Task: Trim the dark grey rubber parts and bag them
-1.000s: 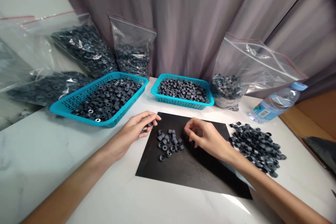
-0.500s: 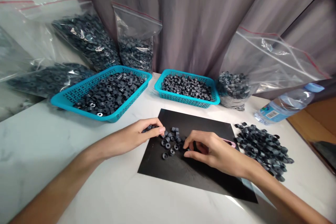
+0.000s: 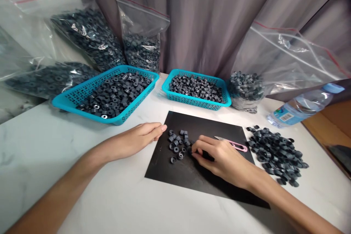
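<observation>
My left hand (image 3: 142,139) is closed beside the left edge of a black mat (image 3: 175,173). Its fingers curl over a palm where small dark rings showed half a second ago; they are hidden now. Over the mat, my right hand (image 3: 216,151) pinches with thumb and fingertips at a dark ring, mostly covered by the fingers. Left of those fingertips lies a loose cluster of small dark grey plastic rings (image 3: 177,142), some upright and some on their sides. Thread snips (image 3: 236,145) with pink handles rest on the mat behind my right hand.
Two blue baskets (image 3: 128,115) of dark rings stand behind the mat. To its right are a heap of dark rings (image 3: 276,155) and a tilted water bottle (image 3: 304,106). Clear zip bags (image 3: 142,49) of similar pieces line the back by a grey curtain (image 3: 197,18).
My left hand has drawn back left from the ring cluster and its fingers have closed. My right fingertips have come together. The view has shifted slightly, and more of the snips shows.
</observation>
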Demonstrator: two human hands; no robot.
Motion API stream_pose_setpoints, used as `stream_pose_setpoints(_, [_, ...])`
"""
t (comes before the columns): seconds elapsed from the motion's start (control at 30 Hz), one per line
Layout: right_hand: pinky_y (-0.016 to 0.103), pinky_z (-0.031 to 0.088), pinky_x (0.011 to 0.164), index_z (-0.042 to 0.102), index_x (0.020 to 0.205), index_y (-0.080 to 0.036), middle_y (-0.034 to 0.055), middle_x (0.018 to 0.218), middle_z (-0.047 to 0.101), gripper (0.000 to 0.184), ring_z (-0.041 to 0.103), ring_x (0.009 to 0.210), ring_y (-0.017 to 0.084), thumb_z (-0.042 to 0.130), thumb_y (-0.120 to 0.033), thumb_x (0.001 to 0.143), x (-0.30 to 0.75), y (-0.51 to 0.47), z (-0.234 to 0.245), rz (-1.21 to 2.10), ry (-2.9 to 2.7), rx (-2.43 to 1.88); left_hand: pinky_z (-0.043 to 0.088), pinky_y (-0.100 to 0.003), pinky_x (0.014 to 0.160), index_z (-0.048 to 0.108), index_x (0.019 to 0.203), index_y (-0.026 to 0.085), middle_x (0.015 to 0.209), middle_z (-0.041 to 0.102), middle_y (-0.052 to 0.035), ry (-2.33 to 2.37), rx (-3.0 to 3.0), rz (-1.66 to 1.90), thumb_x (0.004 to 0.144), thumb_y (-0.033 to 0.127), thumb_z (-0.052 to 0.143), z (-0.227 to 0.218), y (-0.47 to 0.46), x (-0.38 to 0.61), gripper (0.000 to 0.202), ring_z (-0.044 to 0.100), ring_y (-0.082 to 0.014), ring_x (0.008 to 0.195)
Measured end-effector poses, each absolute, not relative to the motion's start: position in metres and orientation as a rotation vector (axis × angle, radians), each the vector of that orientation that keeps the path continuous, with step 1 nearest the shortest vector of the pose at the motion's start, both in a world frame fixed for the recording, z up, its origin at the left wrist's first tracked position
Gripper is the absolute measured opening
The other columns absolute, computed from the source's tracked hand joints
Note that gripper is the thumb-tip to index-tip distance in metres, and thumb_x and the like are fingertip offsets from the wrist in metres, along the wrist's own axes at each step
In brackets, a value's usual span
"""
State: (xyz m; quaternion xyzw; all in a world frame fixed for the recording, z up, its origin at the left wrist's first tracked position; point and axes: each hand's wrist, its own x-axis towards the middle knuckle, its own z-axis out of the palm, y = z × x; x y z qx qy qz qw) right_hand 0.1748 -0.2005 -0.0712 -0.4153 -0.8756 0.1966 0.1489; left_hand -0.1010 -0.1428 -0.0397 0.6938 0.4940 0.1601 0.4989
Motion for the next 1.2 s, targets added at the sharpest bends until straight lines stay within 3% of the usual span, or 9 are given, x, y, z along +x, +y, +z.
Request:
stream_pose_setpoints(0.27, [0.026,0.036,0.065,0.053,0.096,-0.023,-0.0023,0.093,0.058,0.01,0.051,0.069,0.013,0.058,-0.016,0.1,0.196,-0.199,-0.041,0.668,-2.679,-1.229,0.036,-0.028,0.072,0.049,0.072,0.022,0.074,0.049,0.003,1.184,1.913,0.165,0.1,0.06,0.037,-0.032,-0.152,-0.093,0.048,0.048,-0.0176,0.075])
stream_pose_setpoints(0.4, [0.026,0.034,0.062,0.052,0.095,-0.023,-0.0024,0.092,0.058,0.01,0.052,0.069,0.013,0.057,-0.018,0.102,0.201,-0.197,-0.036,0.641,-2.73,-1.263,0.035,-0.027,0.069,0.054,0.071,0.023,0.079,0.057,0.0033,1.27,2.082,0.138,0.086,0.066,0.06,-0.03,-0.16,-0.087,0.046,0.053,-0.0182,0.076])
stream_pose_setpoints(0.5, [0.026,0.036,0.063,0.054,0.097,-0.024,-0.0023,0.093,0.058,0.008,0.053,0.072,0.014,0.055,-0.021,0.104,0.201,-0.195,-0.038,0.67,-2.733,-1.247,0.037,-0.025,0.069,0.059,0.077,0.025,0.085,0.064,0.0049,1.193,2.187,0.102,0.076,0.058,0.077,-0.025,-0.165,-0.083,0.038,0.058,-0.018,0.08])
stream_pose_setpoints(0.73, [0.024,0.041,0.066,0.056,0.109,-0.026,-0.0036,0.092,0.062,0.007,0.056,0.073,0.013,0.059,-0.025,0.103,0.2,-0.195,-0.04,0.854,-2.598,-1.224,0.037,-0.026,0.071,0.065,0.085,0.028,0.092,0.071,0.0069,1.104,2.32,0.04,0.079,0.038,0.079,-0.023,-0.168,-0.08,0.017,0.063,-0.018,0.086])
stream_pose_setpoints(0.9, [0.023,0.043,0.064,0.054,0.117,-0.025,-0.0041,0.089,0.063,0.019,0.057,0.07,0.012,0.063,-0.032,0.101,0.213,-0.189,-0.037,0.949,-2.493,-1.273,0.036,-0.026,0.071,0.065,0.088,0.029,0.092,0.071,0.0078,1.129,2.311,0.029,0.08,0.04,0.078,-0.028,-0.167,-0.082,0.018,0.063,-0.018,0.085])
stream_pose_setpoints(1.03, [0.023,0.045,0.065,0.06,0.116,-0.025,-0.003,0.092,0.066,0.018,0.06,0.072,0.013,0.064,-0.034,0.101,0.219,-0.183,-0.041,0.961,-2.49,-1.279,0.035,-0.027,0.068,0.068,0.089,0.029,0.088,0.069,0.0044,1.124,2.27,0.064,0.083,0.042,0.074,-0.033,-0.166,-0.081,0.016,0.062,-0.0195,0.08])
stream_pose_setpoints(1.2, [0.027,0.049,0.072,0.063,0.121,-0.025,-0.0004,0.094,0.066,0.019,0.062,0.077,0.015,0.061,-0.031,0.103,0.211,-0.182,-0.051,0.93,-2.503,-1.151,0.033,-0.026,0.062,0.069,0.085,0.027,0.075,0.055,0.0028,1.08,2.154,0.083,0.088,0.046,0.067,-0.03,-0.165,-0.082,0.019,0.052,-0.0169,0.068])
